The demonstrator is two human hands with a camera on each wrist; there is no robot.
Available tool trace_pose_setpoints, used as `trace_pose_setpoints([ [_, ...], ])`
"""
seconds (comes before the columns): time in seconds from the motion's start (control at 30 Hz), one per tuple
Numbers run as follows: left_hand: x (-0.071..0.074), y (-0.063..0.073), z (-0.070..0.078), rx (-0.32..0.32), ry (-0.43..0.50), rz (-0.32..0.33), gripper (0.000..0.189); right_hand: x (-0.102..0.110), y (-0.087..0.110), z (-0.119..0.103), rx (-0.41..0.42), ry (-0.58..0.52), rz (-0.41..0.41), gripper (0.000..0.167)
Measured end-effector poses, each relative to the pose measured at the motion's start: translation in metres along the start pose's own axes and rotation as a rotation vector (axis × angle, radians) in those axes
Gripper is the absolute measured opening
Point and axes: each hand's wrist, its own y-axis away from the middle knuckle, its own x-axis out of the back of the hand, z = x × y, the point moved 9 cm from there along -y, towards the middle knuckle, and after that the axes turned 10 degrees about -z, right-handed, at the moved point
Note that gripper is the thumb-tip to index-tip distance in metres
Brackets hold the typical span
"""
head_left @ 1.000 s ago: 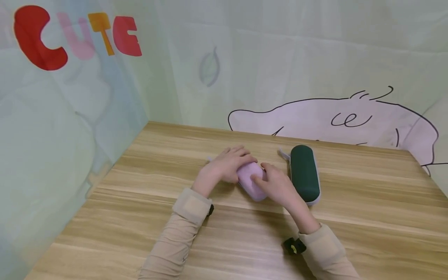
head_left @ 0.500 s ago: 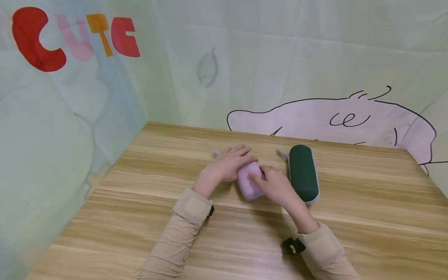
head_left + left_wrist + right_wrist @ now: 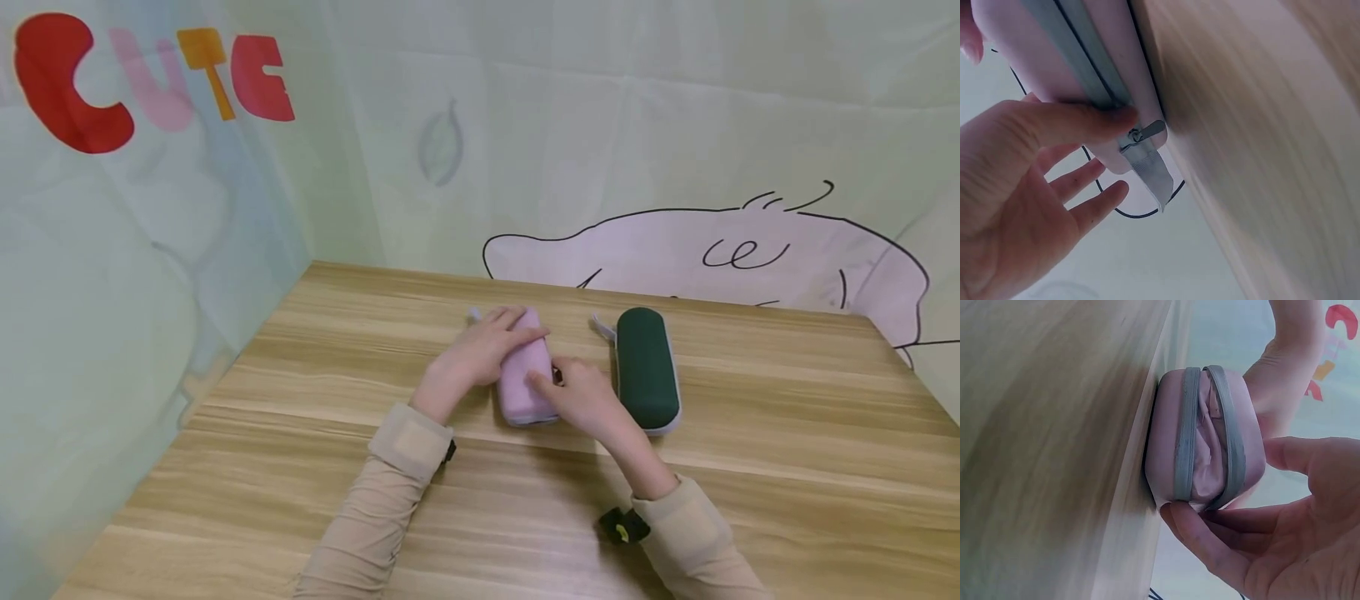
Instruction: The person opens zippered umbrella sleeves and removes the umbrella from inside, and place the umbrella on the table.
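A pink zippered case (image 3: 522,385) lies on the wooden table, its long side pointing away from me. My left hand (image 3: 474,350) holds its far left part, fingers over the top. In the left wrist view, that thumb presses the grey zip tape (image 3: 1088,53) beside the zip slider (image 3: 1135,135), where a grey strap (image 3: 1155,175) hangs. At the near right side my right hand (image 3: 583,395) grips the case, thumb on top and fingers at the side. The right wrist view shows the zip edges parted at the near end, pink folded lining (image 3: 1209,447) between them. The case's inside is hidden.
A dark green zippered case (image 3: 647,367) with a light grey edge and strap lies just right of my right hand. Printed cloth walls (image 3: 390,150) stand along the table's back and left edges. Wooden tabletop (image 3: 480,533) extends in front of both hands.
The pink case has turned from a slant to nearly straight, its near end swinging left. My right hand has shifted slightly left with it. The left hand stays near the far end.
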Motion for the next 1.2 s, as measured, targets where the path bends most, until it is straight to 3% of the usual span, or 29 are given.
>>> trace_pose_setpoints([
  [0.1, 0.0, 0.0, -0.001, 0.011, 0.008, -0.002, 0.073, 0.0, -0.001, 0.0, 0.0, -0.002, -0.006, 0.05],
  [0.3, 0.002, -0.001, 0.001, 0.048, 0.05, -0.017, 0.076, 0.001, -0.003, -0.001, 0.012, -0.002, 0.012, 0.027],
  [0.43, 0.004, -0.002, 0.003, 0.125, 0.082, -0.02, 0.06, 0.002, -0.005, 0.0, 0.035, 0.024, 0.026, 0.024],
  [0.6, 0.007, -0.001, 0.006, 0.247, 0.117, 0.045, 0.047, 0.002, -0.005, 0.002, 0.072, 0.05, 0.042, 0.022],
  [0.73, 0.005, 0.0, 0.009, 0.314, 0.152, 0.09, 0.056, 0.003, -0.005, 0.003, 0.099, 0.048, 0.064, 0.026],
  [0.93, 0.002, 0.001, 0.014, 0.355, 0.137, 0.147, 0.065, 0.002, -0.005, 0.007, 0.1, -0.02, 0.051, 0.024],
  [1.2, 0.001, 0.004, 0.022, 0.414, 0.115, 0.122, 0.077, 0.001, -0.007, 0.014, 0.071, -0.075, 0.02, 0.022],
])
